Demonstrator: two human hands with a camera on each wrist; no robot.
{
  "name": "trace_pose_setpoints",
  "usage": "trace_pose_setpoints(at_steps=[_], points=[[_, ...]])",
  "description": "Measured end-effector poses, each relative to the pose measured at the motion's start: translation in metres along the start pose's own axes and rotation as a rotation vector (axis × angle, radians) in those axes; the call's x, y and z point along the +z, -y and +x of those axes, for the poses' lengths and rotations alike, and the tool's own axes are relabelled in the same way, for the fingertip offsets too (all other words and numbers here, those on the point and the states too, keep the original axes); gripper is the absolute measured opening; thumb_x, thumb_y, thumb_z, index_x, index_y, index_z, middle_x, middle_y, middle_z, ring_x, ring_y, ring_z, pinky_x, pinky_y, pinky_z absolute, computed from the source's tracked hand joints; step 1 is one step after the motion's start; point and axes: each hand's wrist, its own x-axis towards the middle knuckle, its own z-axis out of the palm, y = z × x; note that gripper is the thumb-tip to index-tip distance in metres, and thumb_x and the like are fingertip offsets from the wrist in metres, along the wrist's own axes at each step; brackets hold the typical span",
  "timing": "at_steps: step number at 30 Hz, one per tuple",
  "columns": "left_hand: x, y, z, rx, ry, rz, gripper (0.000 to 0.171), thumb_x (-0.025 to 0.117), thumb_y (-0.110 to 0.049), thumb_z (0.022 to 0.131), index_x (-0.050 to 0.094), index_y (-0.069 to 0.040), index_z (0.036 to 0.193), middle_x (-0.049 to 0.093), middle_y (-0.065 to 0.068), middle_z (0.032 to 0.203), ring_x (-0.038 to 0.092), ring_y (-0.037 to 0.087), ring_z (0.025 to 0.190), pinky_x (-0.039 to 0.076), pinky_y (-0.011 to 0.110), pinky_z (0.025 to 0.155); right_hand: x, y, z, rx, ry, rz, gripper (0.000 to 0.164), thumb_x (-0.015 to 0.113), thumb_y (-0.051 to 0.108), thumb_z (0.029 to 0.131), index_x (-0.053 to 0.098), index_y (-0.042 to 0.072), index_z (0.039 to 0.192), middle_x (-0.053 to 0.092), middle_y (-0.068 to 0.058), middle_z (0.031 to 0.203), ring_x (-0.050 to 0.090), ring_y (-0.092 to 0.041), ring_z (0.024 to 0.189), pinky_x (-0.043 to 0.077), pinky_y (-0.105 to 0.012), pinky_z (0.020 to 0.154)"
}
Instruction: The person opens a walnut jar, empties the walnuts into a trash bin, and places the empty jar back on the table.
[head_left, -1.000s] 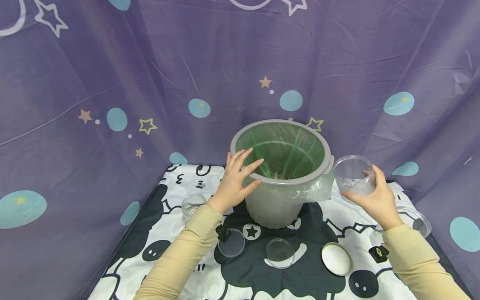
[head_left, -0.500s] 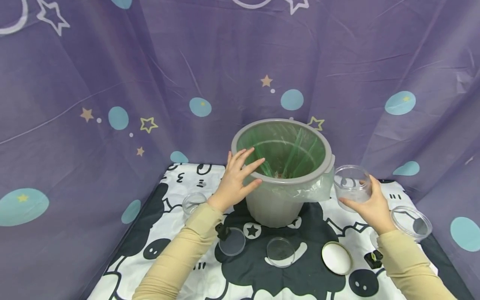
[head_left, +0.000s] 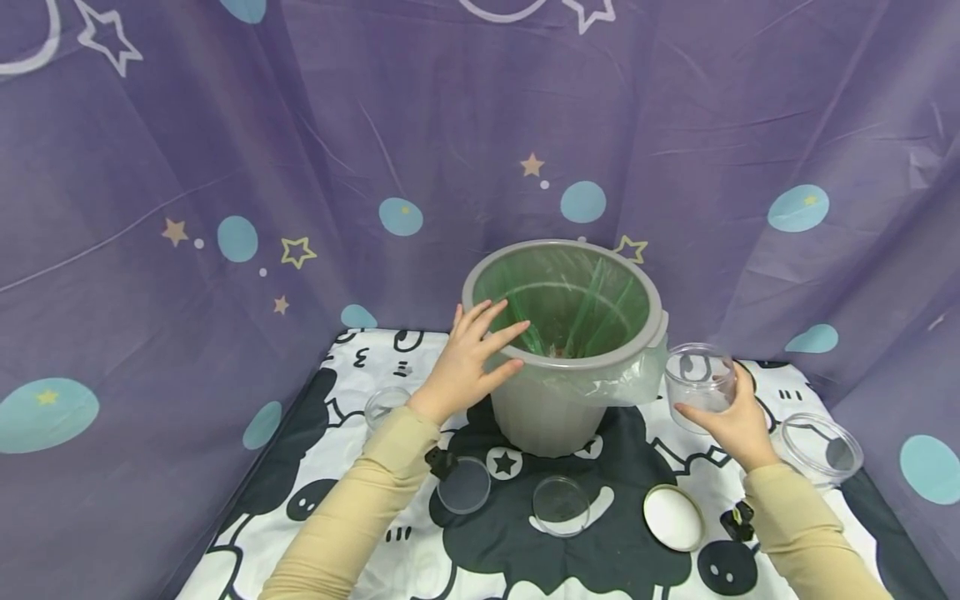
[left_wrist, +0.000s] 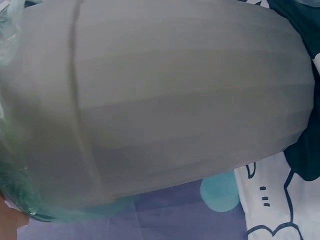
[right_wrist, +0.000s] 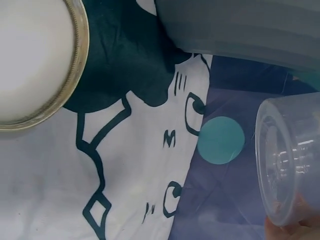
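My right hand [head_left: 731, 421] grips a clear, empty-looking plastic jar [head_left: 697, 387] by its side, thumb in front and fingers behind. It holds the jar upright just right of a grey trash bin [head_left: 551, 421]; in the right wrist view the jar's base [right_wrist: 277, 160] shows. A green plastic liner [head_left: 615, 292] hangs inside the bin and folds over its rim. My left hand [head_left: 472, 358] rests at the bin's left rim with spread, straight fingers. In the left wrist view the bin's wall [left_wrist: 190, 100] fills most of the frame.
In front of the bin lie two clear round lids [head_left: 463, 485] [head_left: 561, 506] and a white lid [head_left: 673, 518] with a gold edge. A clear container [head_left: 386, 406] stands behind my left forearm, another [head_left: 821, 448] at right. A purple curtain [head_left: 300, 150] hangs behind the table.
My right hand has lowered the jar and drawn it slightly left, from a tilt to upright beside the bin. My left hand stays at the rim.
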Motion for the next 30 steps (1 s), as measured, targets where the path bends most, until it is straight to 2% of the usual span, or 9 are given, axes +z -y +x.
trace_pose_setpoints(at_steps=[7,16,19,24,30], points=[[-0.004,0.000,0.001,0.005,0.020,0.015,0.068,0.026,-0.066,0.092,0.053,-0.023,0.136,0.036,0.014,0.149,0.026,0.033,0.141,0.005,0.060,0.115,0.006,-0.007,0.000,-0.013,0.015,0.022,0.107,0.081,0.016,0.071,0.009,-0.002,0.148,0.033,-0.038,0.136,0.038,-0.053,0.120,0.031,-0.063,0.097],[-0.008,-0.002,0.002,-0.007,0.040,0.014,0.068,0.026,-0.067,0.090,0.054,-0.024,0.135,0.037,0.014,0.149,0.027,0.032,0.141,0.004,0.060,0.115,0.008,-0.015,0.005,0.013,0.038,0.004,0.107,0.080,0.020,0.073,0.007,0.000,0.149,0.032,-0.039,0.137,0.035,-0.055,0.122,0.030,-0.065,0.099],[-0.011,-0.003,0.002,-0.011,0.051,0.007,0.061,0.034,-0.063,0.092,0.054,-0.024,0.135,0.037,0.014,0.149,0.027,0.033,0.141,0.005,0.060,0.115,0.010,-0.017,0.007,0.006,0.054,0.003,0.107,0.080,0.019,0.072,0.008,-0.001,0.148,0.032,-0.039,0.137,0.036,-0.055,0.122,0.030,-0.065,0.098],[-0.014,-0.004,0.003,-0.020,0.082,0.017,0.045,0.056,-0.043,0.093,0.055,-0.024,0.134,0.037,0.014,0.149,0.027,0.033,0.141,0.005,0.061,0.115,0.012,-0.021,0.011,-0.010,0.067,0.003,0.103,0.080,0.015,0.071,0.011,-0.003,0.146,0.033,-0.039,0.135,0.036,-0.054,0.121,0.030,-0.064,0.099],[-0.020,-0.007,0.005,-0.041,0.129,0.029,0.043,0.059,-0.040,0.092,0.057,-0.024,0.132,0.039,0.014,0.147,0.028,0.033,0.140,0.007,0.062,0.114,0.014,-0.027,0.013,0.049,0.113,-0.021,0.104,0.079,0.020,0.073,0.009,-0.004,0.146,0.031,-0.039,0.136,0.035,-0.055,0.122,0.029,-0.065,0.101]])
